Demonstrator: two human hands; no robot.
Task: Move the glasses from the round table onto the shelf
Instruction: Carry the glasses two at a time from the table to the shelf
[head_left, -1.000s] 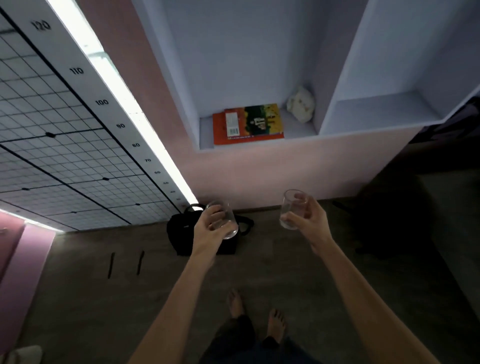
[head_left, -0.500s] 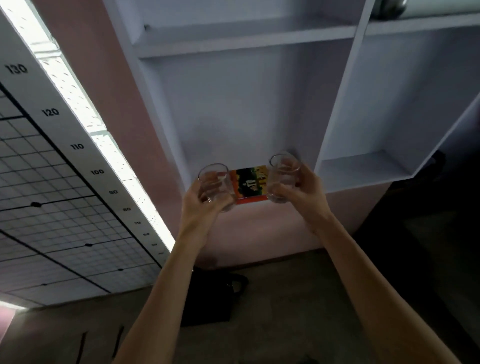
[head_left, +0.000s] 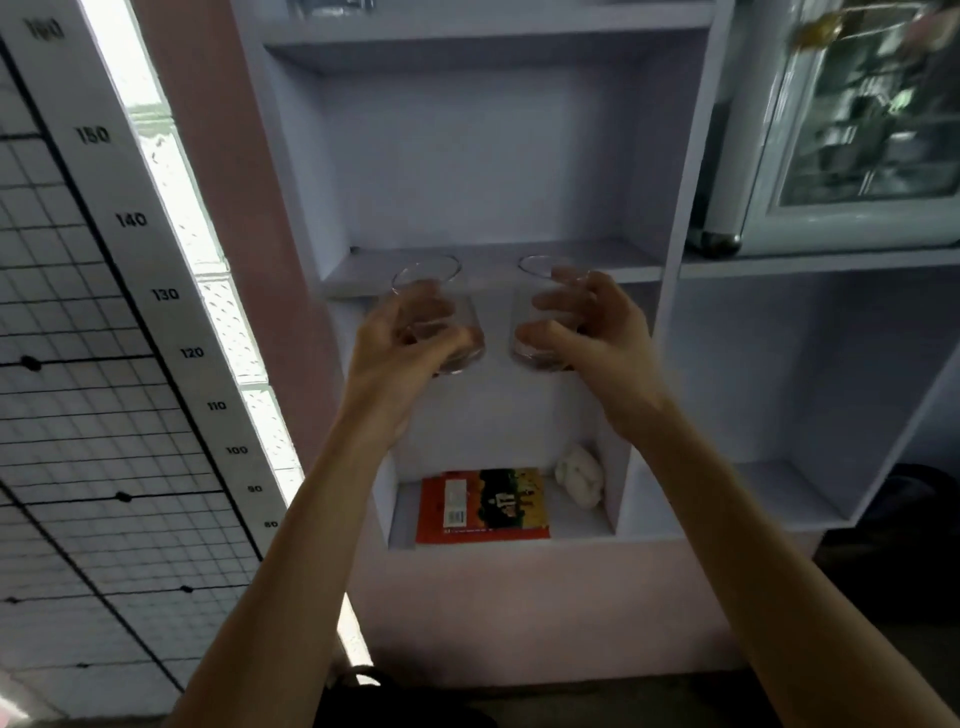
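Left hand: the left hand (head_left: 410, 343) is wrapped round the left glass (head_left: 439, 317), fingers across the side wall, thumb low near the base; closed on it.
Right hand: the right hand (head_left: 587, 332) is closed on the right glass (head_left: 545, 317), fingers over the far wall, thumb at the lower edge.
Glasses: both are off the round table, which is out of view, and in the air side by side, upright with a slight lean, at about 12 o'clock from the person. Their rims overlap the front lip of the shelf (head_left: 618, 257) in this view; their bases hang below that board. Neither looks set down yet.
Shelf: a pale open bay, its board bare where it shows. The bay below holds a book (head_left: 483, 506) at 6 o'clock from the glasses, with a white lump (head_left: 579, 475) just beside it at about 4 o'clock.
Surroundings: a ruled panel (head_left: 104, 338) runs along at 9 o'clock; a glass-fronted cabinet (head_left: 857, 130) sits at 2 o'clock.
Handling, as I judge it: small clear tumblers, light, rigid, smooth and so apt to slip, and breakable if knocked on the shelf edge or against each other. They appear empty, though the blur leaves this unsure.
Where to hold: round the lower half of the wall, thumb opposite the fingers, keeping fingers clear of the base so it can land flat.
Next move, as a guess: raise both bases above the lip, carry them inward, set down well apart, then let go.
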